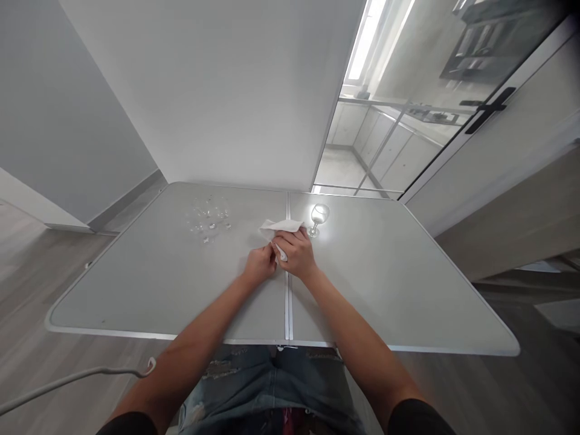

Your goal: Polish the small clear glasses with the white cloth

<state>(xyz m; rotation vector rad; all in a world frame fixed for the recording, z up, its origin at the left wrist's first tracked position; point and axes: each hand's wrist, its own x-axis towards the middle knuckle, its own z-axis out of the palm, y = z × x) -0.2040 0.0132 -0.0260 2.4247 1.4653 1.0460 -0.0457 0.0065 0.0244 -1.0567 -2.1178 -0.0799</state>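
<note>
— What do we hold?
— Our left hand (260, 264) and right hand (295, 251) close together, gripping a white cloth (281, 225) over the table's (385, 284) middle; whether it wraps anything, we cannot tell.
— And around us?
— We see a stemmed glass (319, 213) upright just right of the right hand, and clear glassware (212, 226) clustered farther left.

Head view | faces forward, down | close above table (385, 284)
</note>
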